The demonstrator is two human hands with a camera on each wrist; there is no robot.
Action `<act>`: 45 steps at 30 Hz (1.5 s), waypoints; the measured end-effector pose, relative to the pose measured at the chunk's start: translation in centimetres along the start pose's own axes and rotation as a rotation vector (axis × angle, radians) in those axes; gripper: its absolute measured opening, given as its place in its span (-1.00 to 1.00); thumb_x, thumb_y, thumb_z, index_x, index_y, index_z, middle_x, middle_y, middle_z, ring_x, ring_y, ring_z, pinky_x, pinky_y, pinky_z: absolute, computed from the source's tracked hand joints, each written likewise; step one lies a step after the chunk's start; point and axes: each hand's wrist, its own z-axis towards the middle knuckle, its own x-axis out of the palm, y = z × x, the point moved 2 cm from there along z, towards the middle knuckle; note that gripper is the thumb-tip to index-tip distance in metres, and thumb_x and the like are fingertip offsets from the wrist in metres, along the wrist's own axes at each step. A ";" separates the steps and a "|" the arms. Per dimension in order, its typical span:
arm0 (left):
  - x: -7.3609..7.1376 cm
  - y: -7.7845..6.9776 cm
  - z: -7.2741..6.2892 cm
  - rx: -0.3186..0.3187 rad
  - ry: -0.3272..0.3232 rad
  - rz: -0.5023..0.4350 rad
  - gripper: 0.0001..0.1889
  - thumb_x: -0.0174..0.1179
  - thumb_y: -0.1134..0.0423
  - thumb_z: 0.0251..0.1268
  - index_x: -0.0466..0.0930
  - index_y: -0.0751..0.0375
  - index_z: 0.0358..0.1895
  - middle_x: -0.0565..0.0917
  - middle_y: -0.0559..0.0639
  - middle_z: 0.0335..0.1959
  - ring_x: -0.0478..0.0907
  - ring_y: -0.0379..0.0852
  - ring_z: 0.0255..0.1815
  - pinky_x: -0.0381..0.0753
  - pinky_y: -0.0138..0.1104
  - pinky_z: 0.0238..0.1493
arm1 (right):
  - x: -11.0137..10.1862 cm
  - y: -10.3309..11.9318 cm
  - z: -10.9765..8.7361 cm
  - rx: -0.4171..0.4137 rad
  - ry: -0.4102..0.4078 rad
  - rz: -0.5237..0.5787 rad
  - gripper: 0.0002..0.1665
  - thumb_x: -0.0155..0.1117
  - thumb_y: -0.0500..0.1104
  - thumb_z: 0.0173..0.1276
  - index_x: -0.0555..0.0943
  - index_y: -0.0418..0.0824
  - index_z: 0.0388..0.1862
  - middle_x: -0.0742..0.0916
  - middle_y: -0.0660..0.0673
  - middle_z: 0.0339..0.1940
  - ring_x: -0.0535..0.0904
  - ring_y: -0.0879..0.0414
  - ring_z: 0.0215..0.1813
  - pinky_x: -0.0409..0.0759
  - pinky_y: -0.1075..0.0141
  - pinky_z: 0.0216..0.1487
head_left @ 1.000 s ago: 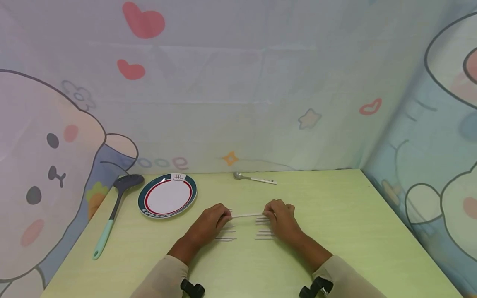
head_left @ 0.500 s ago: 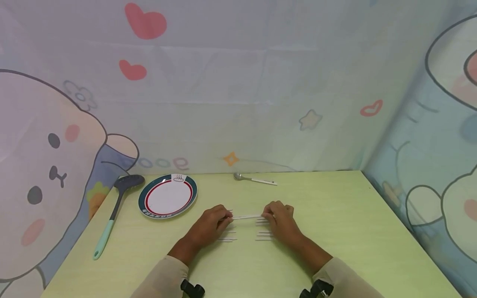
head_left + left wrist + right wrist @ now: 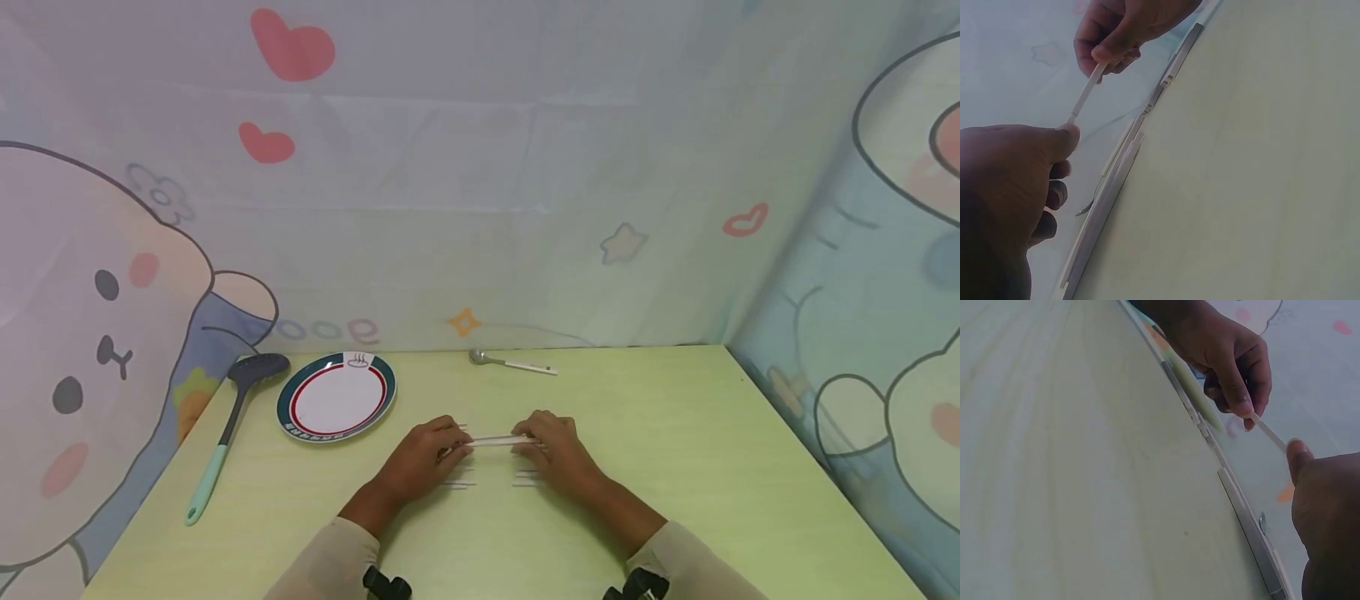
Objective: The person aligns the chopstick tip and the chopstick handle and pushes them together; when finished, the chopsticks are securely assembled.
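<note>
Between both hands a slim white stick (image 3: 497, 442) stretches sideways over the table. At its left end, my left hand (image 3: 426, 458) pinches it between thumb and fingers; in the left wrist view a small notch shows near the thumb. The other end is pinched by my right hand (image 3: 561, 454), as the right wrist view also shows. Two groups of thin white sticks lie on the table beneath, one by the left hand (image 3: 1107, 206), the other by the right hand (image 3: 1247, 531). The hands partly cover both groups in the head view.
At the back left stands a white plate (image 3: 285, 412) with a dark blue rim. Left of it lies a cooking ladle (image 3: 232, 408) with a dark head and mint handle. A small spoon (image 3: 525, 367) rests near the back edge, before a printed cloth (image 3: 525, 167).
Both hands have come slightly nearer the person with the stick. My right hand has shifted a little left, its fingers now further in along the stick.
</note>
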 end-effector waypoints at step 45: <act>0.5 2.6 -0.4 -0.020 -0.174 0.007 -0.95 0.55 0.33 0.30 0.90 0.18 -0.22 0.67 -0.03 -0.23 0.60 -0.12 -0.20 0.60 -0.21 -0.14 | -1.5 -4.6 0.0 0.055 -0.035 0.082 -0.83 0.44 -0.32 0.50 0.82 -0.25 0.01 0.83 -0.09 -0.10 0.73 -0.02 -0.02 0.71 0.13 0.05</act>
